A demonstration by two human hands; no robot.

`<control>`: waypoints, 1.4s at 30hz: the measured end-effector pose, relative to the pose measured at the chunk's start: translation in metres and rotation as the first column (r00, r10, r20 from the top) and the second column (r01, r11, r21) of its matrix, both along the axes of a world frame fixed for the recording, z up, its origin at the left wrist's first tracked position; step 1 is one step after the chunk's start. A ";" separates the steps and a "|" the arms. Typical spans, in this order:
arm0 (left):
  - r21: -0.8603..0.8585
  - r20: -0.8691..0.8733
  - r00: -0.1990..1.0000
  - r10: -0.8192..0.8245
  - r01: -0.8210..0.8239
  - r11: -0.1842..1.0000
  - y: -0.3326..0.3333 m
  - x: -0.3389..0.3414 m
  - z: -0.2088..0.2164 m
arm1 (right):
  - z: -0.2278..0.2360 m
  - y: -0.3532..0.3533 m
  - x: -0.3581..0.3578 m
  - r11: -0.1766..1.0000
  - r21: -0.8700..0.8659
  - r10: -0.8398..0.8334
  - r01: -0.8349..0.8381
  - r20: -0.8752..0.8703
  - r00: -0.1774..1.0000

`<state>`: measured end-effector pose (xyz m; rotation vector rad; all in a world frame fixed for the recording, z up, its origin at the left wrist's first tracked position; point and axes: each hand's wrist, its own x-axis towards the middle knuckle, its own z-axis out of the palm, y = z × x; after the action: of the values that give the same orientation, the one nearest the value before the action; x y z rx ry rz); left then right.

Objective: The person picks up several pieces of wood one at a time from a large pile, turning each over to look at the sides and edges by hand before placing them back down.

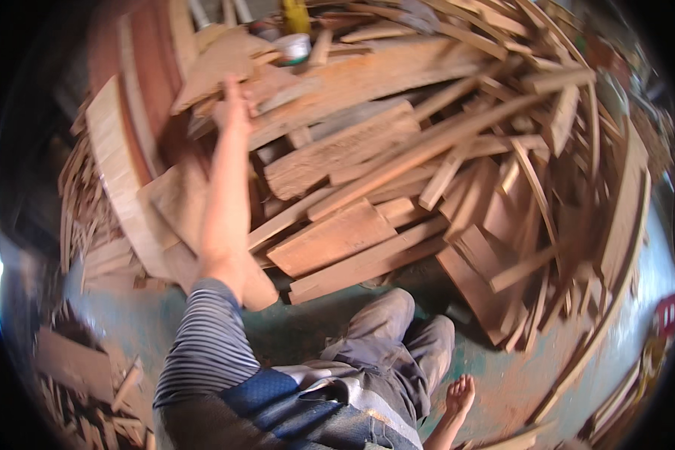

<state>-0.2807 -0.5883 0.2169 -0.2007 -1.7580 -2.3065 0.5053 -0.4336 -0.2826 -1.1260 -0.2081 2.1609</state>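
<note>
1. The pale flat board [216,64] lies at the far left of the wood pile, with a tapering outline and its broad face up; the left hand [232,109] is at its near right edge and seems to touch it; blur hides the fingertips, so I cannot tell whether they pinch it or only rest there.
2. The board looks thin, stiff and fairly light for its breadth; it should not bend in the hand; dust could make the face a little slippery, and its sawn edges may splinter.
3. A hold across the near edge, thumb on top and fingers beneath, would probably serve; nearer the middle of its breadth it should tip less.
4. Just right of the board stands a small white-and-green tub [294,49], with a yellow container [295,16] beyond it; either might be knocked.
5. To the left run long reddish-brown planks [154,60]; to the right, a long wide plank [367,75] and, nearer, a rough thick block [345,150], which looks much heavier.
6. The right hand [460,394] is at the near right, well apart from the pile; its fingers look curled, with nothing visible in them; how tightly they close, I cannot tell.
</note>
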 end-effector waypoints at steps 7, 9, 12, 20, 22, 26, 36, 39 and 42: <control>-0.151 0.205 0.962 -0.183 0.216 0.965 -0.068 -0.106 0.005 | 0.045 0.008 -0.062 0.993 -0.081 -0.077 0.091 0.159 0.984; -0.220 0.245 0.959 -0.143 0.198 0.955 -0.061 -0.121 0.012 | 0.042 0.010 -0.059 0.993 -0.083 -0.063 0.079 0.174 0.983; -0.306 0.232 0.971 -0.050 0.122 0.944 -0.066 -0.117 0.017 | 0.051 0.009 -0.061 0.992 -0.059 -0.101 0.112 0.172 0.980; -0.759 0.149 0.948 -0.281 0.292 0.582 0.002 0.130 -0.168 | 0.058 0.057 -0.088 0.996 0.079 -0.045 0.031 0.191 0.981; -0.672 0.354 0.833 -0.426 0.543 0.504 0.000 0.179 -0.249 | 0.061 0.087 -0.108 0.988 0.145 0.017 -0.044 0.181 0.983; -0.365 0.683 0.544 -0.487 0.832 0.417 -0.002 0.296 -0.322 | 0.071 0.160 -0.174 0.966 0.234 0.061 -0.114 0.222 0.973; -0.234 0.810 0.391 -0.438 0.899 0.370 -0.015 0.340 -0.354 | 0.042 0.248 -0.238 0.866 0.460 -0.039 -0.196 0.454 0.890; -0.227 0.790 0.376 -0.485 0.913 0.337 0.000 0.335 -0.357 | 0.060 0.229 -0.214 0.847 0.477 0.014 -0.235 0.423 0.906; -0.231 0.742 0.356 -0.568 0.931 0.282 0.019 0.337 -0.355 | 0.073 0.215 -0.194 0.856 0.459 0.036 -0.239 0.408 0.912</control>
<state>0.0561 -0.5697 -0.1376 -0.8362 -3.4084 -2.2477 0.3111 -0.2188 -0.2094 -1.2323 -1.0037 1.8129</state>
